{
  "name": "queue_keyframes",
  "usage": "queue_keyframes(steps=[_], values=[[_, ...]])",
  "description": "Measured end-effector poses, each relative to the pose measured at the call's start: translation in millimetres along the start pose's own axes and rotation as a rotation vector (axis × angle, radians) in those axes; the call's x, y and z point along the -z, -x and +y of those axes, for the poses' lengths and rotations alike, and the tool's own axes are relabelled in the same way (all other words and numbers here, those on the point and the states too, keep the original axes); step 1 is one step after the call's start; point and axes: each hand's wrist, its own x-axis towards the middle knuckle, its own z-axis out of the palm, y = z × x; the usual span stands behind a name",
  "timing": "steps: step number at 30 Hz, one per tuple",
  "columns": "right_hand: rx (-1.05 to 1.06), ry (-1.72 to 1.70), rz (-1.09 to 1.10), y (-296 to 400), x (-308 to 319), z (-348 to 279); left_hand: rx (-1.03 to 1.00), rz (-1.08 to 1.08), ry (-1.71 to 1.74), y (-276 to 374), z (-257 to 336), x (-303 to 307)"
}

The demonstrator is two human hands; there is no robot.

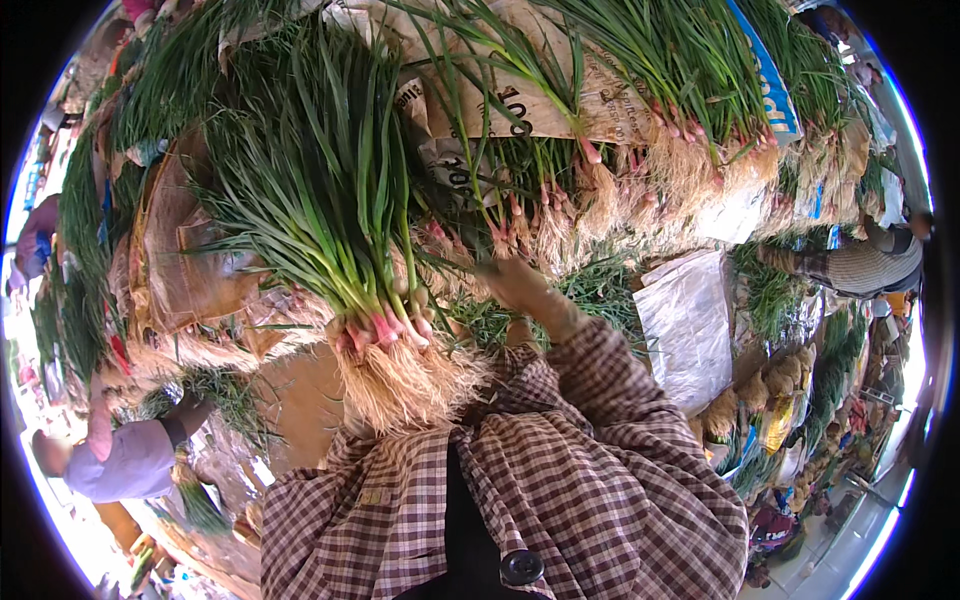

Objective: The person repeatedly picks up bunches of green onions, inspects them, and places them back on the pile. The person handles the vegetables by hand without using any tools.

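A thick bunch of young green garlic (379, 330) rises before my chest, its pink-white bulbs and pale roots towards me and its long leaves spreading away. My left hand (357, 424) is mostly hidden behind the roots; the left sleeve runs to it, and it appears to hold the bunch from beneath. To the right of the bulbs, my right hand (519, 291) is stretched forward and blurred by motion. Its fingertips lie close to the garlic stalks of the heap, and whether they grip anything is unclear.
Heaped garlic (675, 142) with roots facing me lies ahead, partly under a printed woven sack (525, 82). Cut leaves (600, 296) and a white plastic sheet (686, 330) lie to the right. One person (120, 457) works at left, another (862, 262) at far right.
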Motion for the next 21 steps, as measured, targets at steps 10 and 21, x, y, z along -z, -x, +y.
queue_keyframes(steps=[10, 21], values=[[0.288, 1.139, 0.484, -36.3, 7.4, -23.8, 0.125, 0.371, -0.032, 2.2, -17.9, -4.2], [0.723, 0.214, 0.182, -4.5, -6.3, -23.4, -0.116, 0.532, -0.007, 11.0, -29.6, 25.1]])
